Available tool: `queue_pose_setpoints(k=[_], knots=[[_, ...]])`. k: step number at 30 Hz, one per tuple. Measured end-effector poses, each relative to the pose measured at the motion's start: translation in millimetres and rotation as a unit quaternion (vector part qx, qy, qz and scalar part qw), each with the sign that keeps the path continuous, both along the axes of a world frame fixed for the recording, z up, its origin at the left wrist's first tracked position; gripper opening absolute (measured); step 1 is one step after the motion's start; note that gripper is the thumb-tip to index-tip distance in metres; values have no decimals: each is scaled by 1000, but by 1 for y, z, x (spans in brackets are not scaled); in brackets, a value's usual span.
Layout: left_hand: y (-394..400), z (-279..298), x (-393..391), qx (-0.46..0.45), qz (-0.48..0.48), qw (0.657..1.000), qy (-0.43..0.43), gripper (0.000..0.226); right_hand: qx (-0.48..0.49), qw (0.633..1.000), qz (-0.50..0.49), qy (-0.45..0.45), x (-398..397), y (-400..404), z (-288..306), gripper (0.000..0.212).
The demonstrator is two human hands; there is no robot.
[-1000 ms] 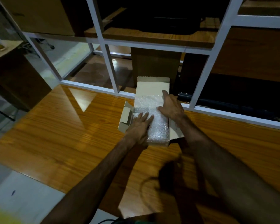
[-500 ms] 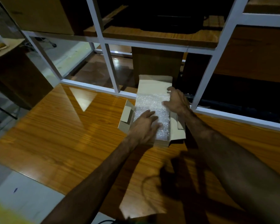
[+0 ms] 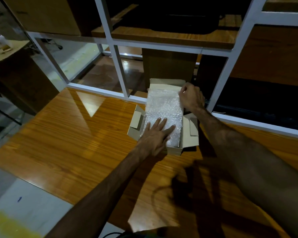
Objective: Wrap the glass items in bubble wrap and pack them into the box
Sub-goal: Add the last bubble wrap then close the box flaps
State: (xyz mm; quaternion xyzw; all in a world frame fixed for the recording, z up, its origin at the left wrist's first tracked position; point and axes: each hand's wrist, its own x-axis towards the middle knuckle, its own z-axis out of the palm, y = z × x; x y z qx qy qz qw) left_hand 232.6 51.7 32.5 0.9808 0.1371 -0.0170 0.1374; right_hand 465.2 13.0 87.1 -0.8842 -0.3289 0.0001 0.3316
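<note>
A small open cardboard box [image 3: 190, 133] sits on the glossy wooden table [image 3: 72, 134], flaps spread to both sides and its lid up at the far end. Bubble wrap [image 3: 163, 107] fills the box; whatever it covers is hidden. My left hand [image 3: 156, 136] lies flat on the near part of the wrap with fingers straight. My right hand [image 3: 190, 97] is at the far right corner, fingers curled and pinching the edge of the bubble wrap.
A white metal frame with glass panels [image 3: 120, 71] rises right behind the box. Beyond it stand a brown carton [image 3: 169, 66] and wooden shelves [image 3: 170, 36]. The table's near left edge [image 3: 33, 182] drops to a pale floor.
My right hand has slid from the wrap's right side to the far right corner and curled onto its edge. My left hand has flattened on the near part.
</note>
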Motion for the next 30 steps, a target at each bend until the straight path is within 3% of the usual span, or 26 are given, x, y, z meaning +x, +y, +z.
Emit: queue_pose_setpoints(k=[3,7,12,14,18,19,26,30], knots=[[-1,0,7,-8,4,1000,25,56,4,1000,-4,-9,7,-1,1,11],[-3,-8,11,-34,3,998,49,56,-14,997,70,3,5,-4,-10,9],[-2,-11,13,-26,10,998,63,59,-58,993,107,8,-1,5,-13,62],[-2,-9,14,-26,19,997,77,61,-82,991,106,21,2,14,-13,68],[-7,-8,19,-22,36,995,91,64,-104,989,104,-5,1,20,-8,14],[-8,-8,20,-23,35,995,92,64,-93,990,109,-4,-2,19,-7,9],[-6,-4,22,-24,26,994,104,63,-85,957,278,21,-44,-17,1,3],[-6,-6,19,-31,39,994,95,57,-106,946,303,48,-65,-44,-8,5]])
